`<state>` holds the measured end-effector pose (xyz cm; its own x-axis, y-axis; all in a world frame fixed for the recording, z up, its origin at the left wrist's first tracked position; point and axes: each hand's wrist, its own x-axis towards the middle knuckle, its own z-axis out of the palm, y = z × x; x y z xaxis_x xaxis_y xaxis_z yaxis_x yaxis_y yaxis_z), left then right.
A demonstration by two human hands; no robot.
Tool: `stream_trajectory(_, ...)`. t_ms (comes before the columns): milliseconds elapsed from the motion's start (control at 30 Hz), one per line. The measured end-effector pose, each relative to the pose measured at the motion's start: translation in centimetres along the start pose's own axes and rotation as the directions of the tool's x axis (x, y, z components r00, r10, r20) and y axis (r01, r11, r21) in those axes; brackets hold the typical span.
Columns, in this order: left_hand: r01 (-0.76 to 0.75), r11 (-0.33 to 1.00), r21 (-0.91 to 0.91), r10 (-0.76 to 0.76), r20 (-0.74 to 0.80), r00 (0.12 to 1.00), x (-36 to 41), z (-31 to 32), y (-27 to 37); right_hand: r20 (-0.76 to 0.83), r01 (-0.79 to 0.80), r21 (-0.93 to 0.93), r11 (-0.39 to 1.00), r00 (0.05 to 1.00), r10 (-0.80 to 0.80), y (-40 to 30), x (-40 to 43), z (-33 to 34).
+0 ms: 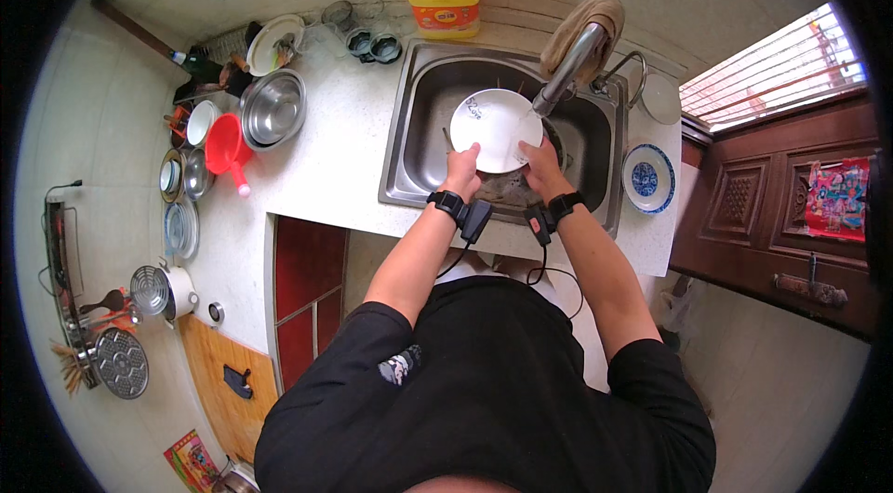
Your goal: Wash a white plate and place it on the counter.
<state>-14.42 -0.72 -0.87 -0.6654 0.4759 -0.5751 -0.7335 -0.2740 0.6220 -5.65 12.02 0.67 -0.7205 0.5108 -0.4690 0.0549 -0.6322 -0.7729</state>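
Observation:
A white plate (495, 130) bearing dark lettering is held over the stainless steel sink (427, 109). My left hand (462, 171) grips its lower left rim, the thumb resting on the upper face. On the lower right rim, my right hand (543, 166) holds it the same way. The curved metal faucet (573, 71) reaches over the plate's right edge, and water seems to run onto the plate there. A cloth (605, 15) is wrapped around the faucet's bend. Below the plate, other items in the basin are mostly hidden.
A yellow detergent jug (444, 4) stands behind the sink. To the right lies a blue-patterned dish (649, 179). Leftward on the counter (335, 144) are nested steel bowls (275, 109), a red plastic ladle (227, 148) and stacked plates (183, 228). A wooden door (774, 214) stands at far right.

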Motion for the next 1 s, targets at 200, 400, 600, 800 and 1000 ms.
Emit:
stream_trajectory(200,-0.148,0.989,-0.012,0.145,-0.139,0.98,1.3,0.4,-1.0,0.02,-0.192,-0.245,0.95,0.979,0.203,-0.7,-0.9,1.0)
stream_trajectory(400,-0.107,0.991,-0.084,0.103,-0.056,0.993,0.8,2.3,-1.6,-0.188,0.118,-0.247,0.962,0.968,-0.166,0.4,-0.5,0.4)
stream_trajectory(600,-0.005,0.998,-0.065,0.005,0.01,1.0,1.2,2.4,-1.3,-0.183,0.028,-0.242,0.97,0.98,-0.074,-1.1,-1.3,-0.3)
stream_trajectory(800,-0.01,1.0,-0.003,0.01,0.027,1.0,2.4,3.0,-3.7,-0.274,0.053,-0.198,0.979,0.956,-0.107,-1.1,-3.2,1.5)
stream_trajectory(1000,-0.01,0.999,-0.046,0.01,-0.005,1.0,2.2,3.4,-3.1,-0.271,0.311,-0.516,0.798,0.824,-0.497,-1.1,-2.5,-0.9)
